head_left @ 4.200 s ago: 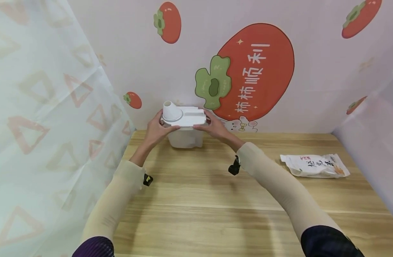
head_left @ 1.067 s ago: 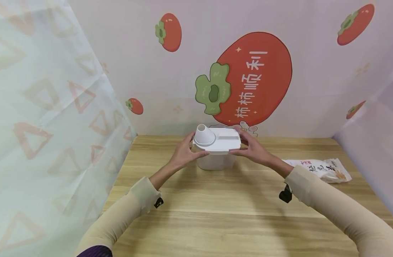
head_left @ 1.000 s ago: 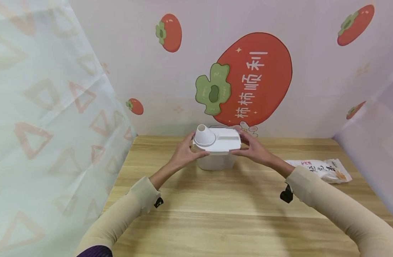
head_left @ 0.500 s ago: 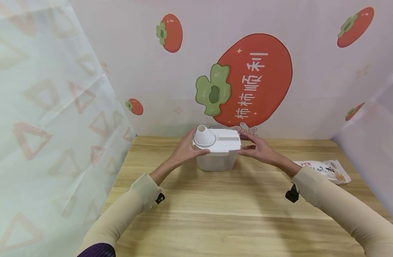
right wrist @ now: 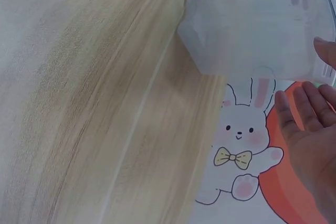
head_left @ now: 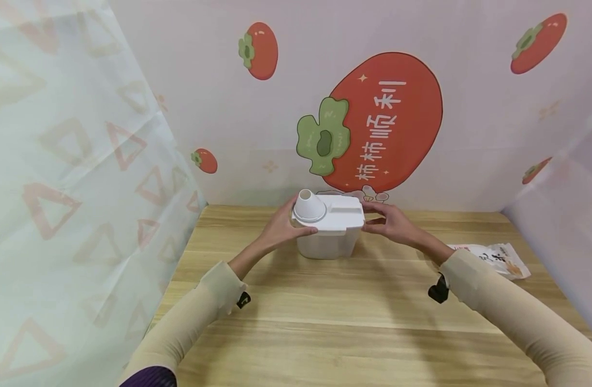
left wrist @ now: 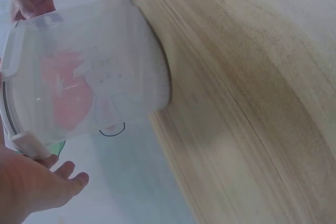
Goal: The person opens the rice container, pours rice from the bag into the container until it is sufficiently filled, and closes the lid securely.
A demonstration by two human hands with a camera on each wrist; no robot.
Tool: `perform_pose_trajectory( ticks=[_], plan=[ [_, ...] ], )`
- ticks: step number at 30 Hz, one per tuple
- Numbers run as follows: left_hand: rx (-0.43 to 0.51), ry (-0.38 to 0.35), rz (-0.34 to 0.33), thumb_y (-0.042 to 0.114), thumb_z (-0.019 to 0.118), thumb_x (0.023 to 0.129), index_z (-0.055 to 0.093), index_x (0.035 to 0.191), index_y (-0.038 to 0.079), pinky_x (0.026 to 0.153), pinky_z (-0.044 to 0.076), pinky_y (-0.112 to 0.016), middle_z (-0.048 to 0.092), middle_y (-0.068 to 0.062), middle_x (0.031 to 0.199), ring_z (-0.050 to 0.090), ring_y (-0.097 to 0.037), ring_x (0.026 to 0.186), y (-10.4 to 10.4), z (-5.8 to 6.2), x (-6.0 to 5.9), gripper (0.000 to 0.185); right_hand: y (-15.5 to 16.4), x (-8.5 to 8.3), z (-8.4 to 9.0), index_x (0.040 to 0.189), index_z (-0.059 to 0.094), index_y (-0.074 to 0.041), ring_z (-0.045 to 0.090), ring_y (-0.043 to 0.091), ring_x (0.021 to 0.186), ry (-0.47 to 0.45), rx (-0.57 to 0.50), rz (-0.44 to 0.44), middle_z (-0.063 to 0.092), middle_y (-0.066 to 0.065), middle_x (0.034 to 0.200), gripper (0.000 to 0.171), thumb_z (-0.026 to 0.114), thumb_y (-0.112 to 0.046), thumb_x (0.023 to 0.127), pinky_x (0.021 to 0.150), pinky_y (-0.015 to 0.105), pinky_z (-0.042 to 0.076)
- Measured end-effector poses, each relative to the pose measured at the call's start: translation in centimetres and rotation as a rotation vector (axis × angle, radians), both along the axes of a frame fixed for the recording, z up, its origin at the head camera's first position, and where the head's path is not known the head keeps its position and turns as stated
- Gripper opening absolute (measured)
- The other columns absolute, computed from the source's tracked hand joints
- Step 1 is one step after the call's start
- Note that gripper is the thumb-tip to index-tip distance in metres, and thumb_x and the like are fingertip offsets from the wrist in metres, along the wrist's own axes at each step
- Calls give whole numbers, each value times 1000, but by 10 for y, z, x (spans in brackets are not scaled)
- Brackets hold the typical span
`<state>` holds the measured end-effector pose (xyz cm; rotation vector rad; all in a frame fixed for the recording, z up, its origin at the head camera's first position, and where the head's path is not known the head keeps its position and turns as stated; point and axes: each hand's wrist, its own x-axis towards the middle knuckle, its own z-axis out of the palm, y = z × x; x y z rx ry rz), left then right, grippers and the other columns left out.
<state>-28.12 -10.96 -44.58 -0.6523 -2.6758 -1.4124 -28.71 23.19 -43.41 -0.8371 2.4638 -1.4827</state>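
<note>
Container position: we are finding the clear plastic container (head_left: 327, 243) standing upright at the far middle of the worktop (head_left: 325, 322), close to the back wall (head_left: 470, 134).
Lid: the white lid (head_left: 337, 215) is sitting level on the container, with a cone-shaped spout (head_left: 308, 203) rising at its left end.
Left hand: the left hand (head_left: 280, 228) is holding the lid's left end, thumb lying on the near edge and fingers curling round the far side; we are judging that this grip is steadying the container against sliding.
Right hand: the right hand (head_left: 391, 223) is resting just beside the lid's right end, fingers spread and relaxed; the right wrist view is showing them straight and closing on nothing. Whether the fingertips are touching the lid, we cannot tell.
Two-sided hold: we are reading the hands at opposite ends as a way of keeping the container square and upright.
Contents: the wrist views are showing through the clear walls, and we are seeing nothing inside.
Bag: a white food bag (head_left: 494, 258) is lying flat at the right of the worktop, well apart from the container, partly hidden by the right sleeve (head_left: 499, 295).
Bag writing: dark characters and an orange picture are showing, too small to read.
Wall writing: the large red persimmon print (head_left: 388, 113) is carrying white characters reading 柿柿顺利.
Other marks: a cartoon rabbit (right wrist: 239, 145) with a yellow bow is appearing on the wall behind the container.
Container branding: we are noting none legible.
</note>
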Motion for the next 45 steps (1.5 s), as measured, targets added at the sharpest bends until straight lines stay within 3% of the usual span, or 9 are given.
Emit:
perform_pose_trajectory(
  ticks=[16,26,31,33,38,45],
  plan=[
    [14,-20,5,46,92,79,38,163,16,118,42,-51,59,-5,148,54,-25,139,1,-4,-1,104,5,-4,-2,146,56,9,63,53,124,-93,-87,-47,61,31,143,58,78,-1,94,91,32,62],
    [37,-25,18,46,93,78,39,163,16,118,42,-52,59,-6,147,54,-26,138,1,-5,2,105,4,-9,-6,137,66,9,73,36,113,37,-85,-55,72,26,128,52,84,0,88,90,22,60],
    [37,-34,16,45,92,79,39,163,16,119,41,-52,59,-5,148,53,-26,140,1,-2,3,105,4,-11,-7,134,67,9,74,24,107,81,-51,-68,73,25,125,51,85,1,87,95,38,61],
    [38,-36,13,45,92,79,38,164,17,119,41,-52,59,-4,148,53,-25,140,1,-2,2,104,2,-11,-6,133,68,9,75,25,106,99,-37,-82,74,24,124,50,85,1,86,96,46,60],
    [41,-29,7,46,92,80,38,164,20,119,41,-51,59,-3,148,53,-23,140,1,-2,2,103,-3,-8,-6,130,69,11,74,31,104,160,-21,-106,74,25,119,48,85,3,84,96,48,60],
    [51,-39,6,46,93,80,39,164,18,117,44,-50,60,-3,145,55,-23,136,0,0,4,103,2,-11,-3,126,73,8,74,34,96,350,77,-87,76,15,107,51,89,3,78,93,51,61]
  ],
)
